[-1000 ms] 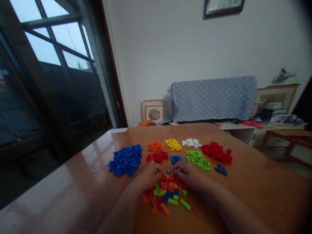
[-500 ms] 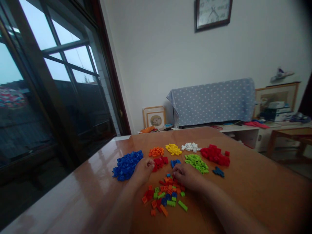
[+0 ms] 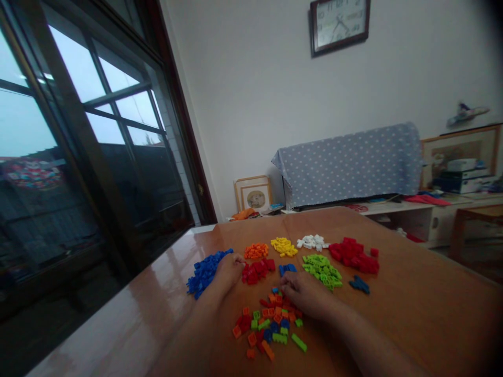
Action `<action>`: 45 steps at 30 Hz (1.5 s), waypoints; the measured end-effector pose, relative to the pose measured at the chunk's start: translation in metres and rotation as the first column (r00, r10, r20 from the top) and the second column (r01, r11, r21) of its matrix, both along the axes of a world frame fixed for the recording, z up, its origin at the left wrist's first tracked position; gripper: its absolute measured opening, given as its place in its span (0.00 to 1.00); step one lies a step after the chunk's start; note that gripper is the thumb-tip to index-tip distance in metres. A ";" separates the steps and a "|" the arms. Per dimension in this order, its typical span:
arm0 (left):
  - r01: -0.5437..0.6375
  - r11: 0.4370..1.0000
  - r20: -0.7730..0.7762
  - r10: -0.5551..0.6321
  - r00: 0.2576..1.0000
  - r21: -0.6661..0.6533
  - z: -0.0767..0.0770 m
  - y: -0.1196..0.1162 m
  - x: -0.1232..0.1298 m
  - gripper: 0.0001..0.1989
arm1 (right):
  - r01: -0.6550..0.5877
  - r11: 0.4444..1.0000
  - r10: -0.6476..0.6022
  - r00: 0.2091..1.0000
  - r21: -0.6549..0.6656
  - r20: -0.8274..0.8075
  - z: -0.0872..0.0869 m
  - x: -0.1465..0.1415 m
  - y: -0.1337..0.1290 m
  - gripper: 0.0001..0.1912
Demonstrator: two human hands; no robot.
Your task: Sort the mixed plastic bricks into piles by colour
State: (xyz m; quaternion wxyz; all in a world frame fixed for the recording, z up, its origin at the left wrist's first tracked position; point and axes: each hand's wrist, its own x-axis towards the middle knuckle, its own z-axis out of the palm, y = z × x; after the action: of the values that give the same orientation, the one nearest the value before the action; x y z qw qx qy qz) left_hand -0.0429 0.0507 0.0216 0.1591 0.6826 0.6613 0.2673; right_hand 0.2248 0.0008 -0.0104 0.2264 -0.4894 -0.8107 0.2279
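My left hand (image 3: 231, 268) is closed at the right edge of the blue brick pile (image 3: 206, 272). Its fingertips are beside a small pile of red bricks (image 3: 257, 270), and whatever they may hold is too small to make out. Over the far right side of a mixed heap of orange, red, green and blue bricks (image 3: 271, 324), my right hand (image 3: 302, 289) has its fingers curled together. Any piece in them is hidden. Just beyond that hand lies a small blue group of bricks (image 3: 287, 269), with the lime-green pile (image 3: 323, 271) to its right.
Farther back on the wooden table (image 3: 412, 303) are piles of orange bricks (image 3: 256, 251), yellow bricks (image 3: 283, 246), white bricks (image 3: 312, 242) and larger red bricks (image 3: 353, 255). A few dark blue pieces (image 3: 359, 284) lie at right. A glass door (image 3: 118, 131) stands left.
My left hand has drawn slightly left, off the small red pile, so more of that pile shows. My right hand stays near the mixed heap. The camera view has shifted a little.
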 end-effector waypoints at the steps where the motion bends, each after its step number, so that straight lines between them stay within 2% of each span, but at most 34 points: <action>1: 0.003 1.000 -0.015 -0.003 1.000 0.005 -0.001 0.004 0.002 0.08 | 0.002 1.000 -0.002 1.000 0.003 0.000 0.000 0.000 0.000 0.10; 10: 0.071 0.996 -0.062 -0.074 0.995 -0.052 -0.017 0.030 0.012 0.08 | 0.027 0.999 -0.027 1.000 0.032 0.013 0.001 0.001 0.001 0.09; 16: 0.128 0.990 -0.044 -0.130 0.990 -0.054 -0.009 0.025 0.011 0.09 | 0.018 0.999 -0.018 1.000 0.035 0.010 0.004 0.002 -0.001 0.09; 22: 0.243 0.969 -0.025 -0.244 0.970 -0.041 0.006 -0.001 0.013 0.08 | 0.017 0.999 -0.017 1.000 0.033 0.016 0.003 0.002 -0.001 0.09; 25: 0.325 0.941 -0.001 -0.327 0.945 -0.097 0.008 -0.023 0.017 0.10 | 0.004 0.999 -0.005 1.000 0.040 0.015 0.002 0.002 0.000 0.09; 29: 0.387 0.900 0.013 -0.392 0.920 -0.200 0.004 -0.048 0.025 0.14 | -0.013 0.999 0.012 1.000 0.049 0.009 0.001 0.002 0.000 0.10; 34: 0.418 0.858 -0.056 -0.452 0.890 -0.298 -0.009 -0.060 0.036 0.16 | 0.007 1.000 -0.008 1.000 0.028 0.014 0.000 0.002 0.000 0.10; 40: 0.380 0.893 -0.087 -0.410 0.908 -0.240 -0.016 -0.053 0.033 0.11 | 0.006 1.000 -0.006 1.000 0.011 0.007 0.000 0.001 0.000 0.11; 42: 0.374 0.912 -0.074 -0.390 0.918 -0.165 -0.015 -0.044 0.025 0.10 | 0.007 1.000 -0.007 1.000 0.014 0.005 0.001 0.002 0.000 0.11; 45: 0.302 0.952 -0.073 -0.305 0.949 -0.048 -0.010 -0.024 0.012 0.08 | 0.017 1.000 -0.017 1.000 0.015 0.018 0.002 0.003 0.000 0.11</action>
State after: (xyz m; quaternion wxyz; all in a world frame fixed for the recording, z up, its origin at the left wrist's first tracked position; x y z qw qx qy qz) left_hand -0.0311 0.0264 0.0116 0.1841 0.7833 0.5590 0.2003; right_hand 0.2276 0.0004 -0.0086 0.2245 -0.4966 -0.8103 0.2153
